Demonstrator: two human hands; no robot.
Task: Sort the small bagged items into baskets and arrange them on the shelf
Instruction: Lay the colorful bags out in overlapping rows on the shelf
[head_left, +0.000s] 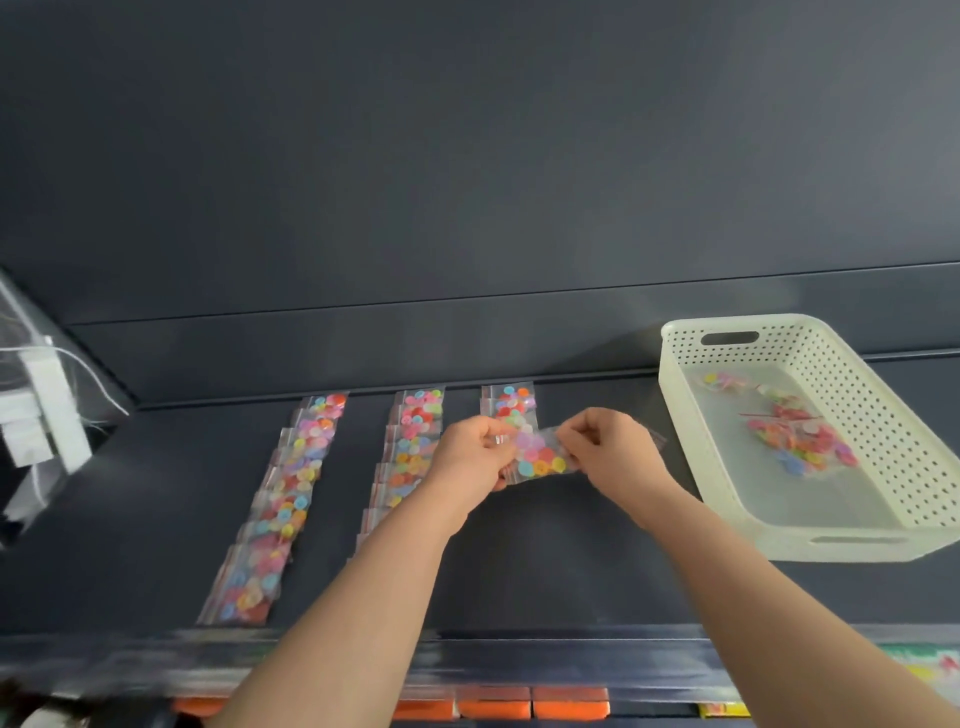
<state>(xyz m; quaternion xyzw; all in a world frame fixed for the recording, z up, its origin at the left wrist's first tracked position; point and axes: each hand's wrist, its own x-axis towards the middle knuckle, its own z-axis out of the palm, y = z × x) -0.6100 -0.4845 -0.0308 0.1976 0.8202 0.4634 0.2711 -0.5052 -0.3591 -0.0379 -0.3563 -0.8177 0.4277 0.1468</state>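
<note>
At frame centre, the left hand (475, 452) and right hand (605, 447) pinch opposite ends of one button bag (540, 457). The bag appears light, limp and slippery; grip its edges.

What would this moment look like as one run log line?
left hand: pinches button bag | right hand: pinches same bag | shelf: three bag rows, third row shortest | white basket: loose bags inside
</note>
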